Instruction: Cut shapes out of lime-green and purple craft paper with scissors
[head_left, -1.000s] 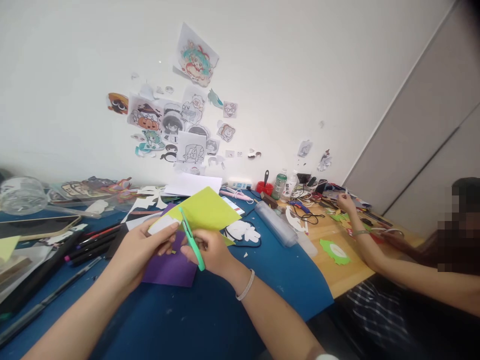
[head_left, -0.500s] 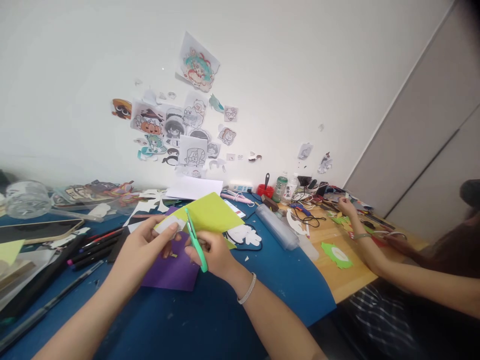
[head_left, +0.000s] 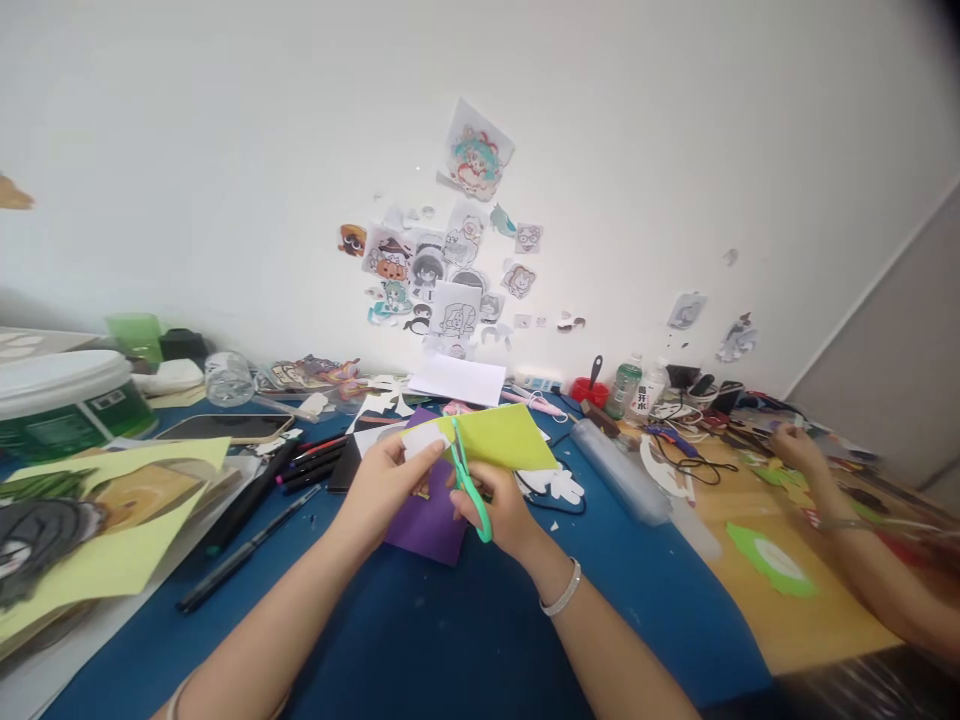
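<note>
My left hand (head_left: pixel 390 490) pinches a small white paper piece (head_left: pixel 424 440) together with a yellow-green sheet of paper (head_left: pixel 510 435). Green-handled scissors (head_left: pixel 474 495) are in my right hand (head_left: pixel 499 505), their fingers closed around the handles. The blades point up and away from me, at the yellow-green sheet just right of the white piece. Part of the lower handle is hidden by my fingers. Below both hands a purple sheet (head_left: pixel 431 535) lies on the blue mat (head_left: pixel 600 600).
Pens (head_left: pixel 315 465), a phone (head_left: pixel 225 428) and a white-lidded tub (head_left: pixel 67 395) stand or lie on the left. A clear plastic roll (head_left: pixel 622 470), bottles (head_left: pixel 626 385) and a red container (head_left: pixel 590 390) are on the right. A co-worker's arm (head_left: pixel 847 530) reaches over the wooden tabletop.
My view has turned left, so the tub and a drawing on yellow paper now show. Both hands keep hold of the paper and scissors; the blades still sit at the yellow-green sheet.
</note>
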